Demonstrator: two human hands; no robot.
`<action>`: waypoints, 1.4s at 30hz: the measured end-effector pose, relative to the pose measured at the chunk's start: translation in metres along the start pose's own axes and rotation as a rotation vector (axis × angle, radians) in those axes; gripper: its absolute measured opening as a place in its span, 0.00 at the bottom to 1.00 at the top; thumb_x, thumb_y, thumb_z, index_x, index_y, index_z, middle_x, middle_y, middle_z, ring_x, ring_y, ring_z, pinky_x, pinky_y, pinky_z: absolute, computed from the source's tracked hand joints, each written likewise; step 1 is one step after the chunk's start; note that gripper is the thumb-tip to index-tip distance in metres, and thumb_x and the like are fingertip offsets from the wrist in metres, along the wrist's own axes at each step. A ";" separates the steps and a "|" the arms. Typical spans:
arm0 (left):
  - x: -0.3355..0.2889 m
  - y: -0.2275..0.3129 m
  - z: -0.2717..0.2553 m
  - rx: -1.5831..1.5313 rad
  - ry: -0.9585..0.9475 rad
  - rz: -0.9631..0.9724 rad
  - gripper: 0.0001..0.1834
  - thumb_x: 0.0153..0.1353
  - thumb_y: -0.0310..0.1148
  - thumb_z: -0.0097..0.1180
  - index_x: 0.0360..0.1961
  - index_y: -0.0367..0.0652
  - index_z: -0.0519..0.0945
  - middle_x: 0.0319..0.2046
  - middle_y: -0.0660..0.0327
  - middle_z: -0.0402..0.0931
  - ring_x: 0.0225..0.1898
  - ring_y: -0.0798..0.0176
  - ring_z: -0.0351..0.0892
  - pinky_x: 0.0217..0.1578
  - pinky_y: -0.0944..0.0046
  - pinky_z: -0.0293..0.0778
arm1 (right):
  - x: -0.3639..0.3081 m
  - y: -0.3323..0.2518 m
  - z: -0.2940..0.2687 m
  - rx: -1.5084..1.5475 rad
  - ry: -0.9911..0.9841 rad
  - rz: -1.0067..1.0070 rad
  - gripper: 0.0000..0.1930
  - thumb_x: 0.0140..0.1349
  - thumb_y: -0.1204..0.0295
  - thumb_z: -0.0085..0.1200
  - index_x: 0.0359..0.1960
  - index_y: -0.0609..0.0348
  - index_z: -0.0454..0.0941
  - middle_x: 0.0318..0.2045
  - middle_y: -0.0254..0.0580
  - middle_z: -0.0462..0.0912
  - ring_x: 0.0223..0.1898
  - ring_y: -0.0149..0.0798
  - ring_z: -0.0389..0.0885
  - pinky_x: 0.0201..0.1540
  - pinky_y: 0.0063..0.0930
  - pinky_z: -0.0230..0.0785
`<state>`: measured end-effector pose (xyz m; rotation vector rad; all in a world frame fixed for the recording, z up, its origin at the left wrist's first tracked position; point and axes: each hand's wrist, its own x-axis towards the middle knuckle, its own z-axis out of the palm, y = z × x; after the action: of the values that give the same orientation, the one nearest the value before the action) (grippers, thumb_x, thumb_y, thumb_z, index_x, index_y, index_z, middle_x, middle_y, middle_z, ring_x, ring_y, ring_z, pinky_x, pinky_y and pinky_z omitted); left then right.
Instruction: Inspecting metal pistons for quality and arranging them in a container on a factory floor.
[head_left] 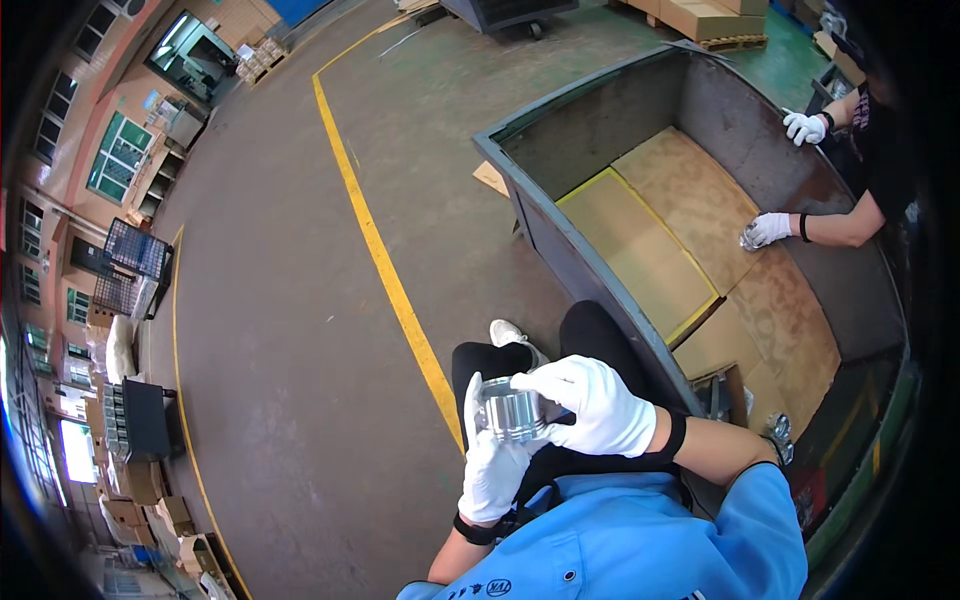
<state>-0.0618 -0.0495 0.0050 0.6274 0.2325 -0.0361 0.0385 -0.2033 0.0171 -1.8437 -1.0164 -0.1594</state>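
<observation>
A shiny silver metal piston (512, 411), short and round with grooves about its side, is held in front of my lap. My left hand (493, 476), in a white glove, grips it from the left and below. From the right, my right hand (603, 408), gloved as well, closes its fingers on the piston's rim and side. Parts of the piston are covered by the gloves.
A large grey metal bin (560, 225) lined with cardboard (690, 185) stands at my right. Across it, a co-worker's gloved hand (770, 229) holds a silver part; the other hand (804, 128) rests on the rim. More metal parts (779, 436) lie in the near corner.
</observation>
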 end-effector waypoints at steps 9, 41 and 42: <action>-0.011 -0.003 -0.004 0.745 0.095 0.449 0.65 0.41 0.28 0.78 0.73 0.46 0.43 0.62 0.51 0.61 0.61 0.53 0.68 0.59 0.53 0.71 | -0.001 0.001 0.003 0.192 -0.019 0.051 0.34 0.41 0.75 0.70 0.56 0.60 0.75 0.44 0.49 0.82 0.43 0.50 0.82 0.48 0.38 0.75; 0.005 0.009 -0.029 0.680 0.005 0.193 0.41 0.47 0.30 0.74 0.62 0.40 0.67 0.55 0.55 0.70 0.57 0.58 0.73 0.58 0.58 0.72 | -0.010 -0.009 0.004 0.366 -0.015 0.196 0.24 0.44 0.79 0.63 0.49 0.60 0.79 0.42 0.48 0.82 0.43 0.49 0.82 0.47 0.34 0.74; 0.002 0.008 -0.028 0.531 0.017 0.115 0.37 0.49 0.32 0.73 0.60 0.40 0.70 0.58 0.53 0.71 0.57 0.57 0.73 0.57 0.57 0.72 | -0.013 -0.008 0.006 0.373 -0.018 0.179 0.25 0.44 0.79 0.63 0.49 0.60 0.79 0.42 0.48 0.82 0.43 0.49 0.82 0.48 0.35 0.74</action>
<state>-0.0649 -0.0263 -0.0124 1.1696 0.2027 0.0196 0.0230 -0.2047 0.0131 -1.5843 -0.8240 0.1467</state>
